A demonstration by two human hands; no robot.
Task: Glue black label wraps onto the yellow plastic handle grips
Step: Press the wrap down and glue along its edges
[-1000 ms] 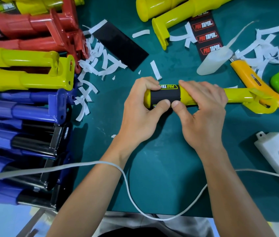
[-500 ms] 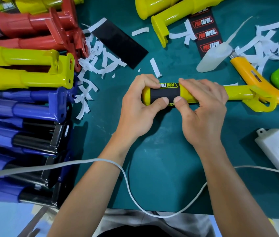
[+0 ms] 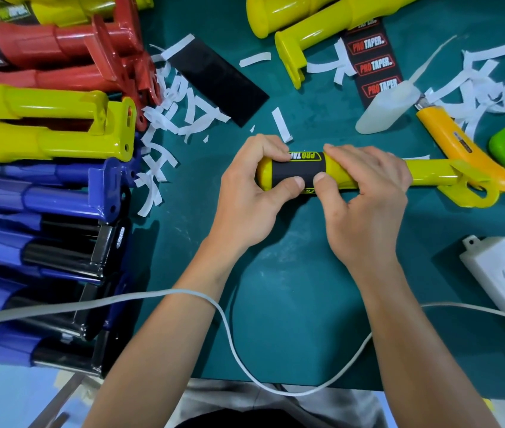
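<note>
Two hands work one yellow handle grip (image 3: 427,174), which lies crosswise near the centre of a dark green mat (image 3: 291,288). Left hand (image 3: 251,193) curls round its rounded end; right hand (image 3: 365,205) curls over the shaft, and both thumbs press the black label wrap (image 3: 297,174) banding it. White paper strips (image 3: 183,109) litter the mat. Stacked handles (image 3: 44,193) in red, yellow and blue line the left edge. An orange utility knife (image 3: 458,143), a printed label sheet (image 3: 375,66) and a white power strip (image 3: 504,273) lie to the right. A white cable (image 3: 232,335) crosses the near edge.
</note>
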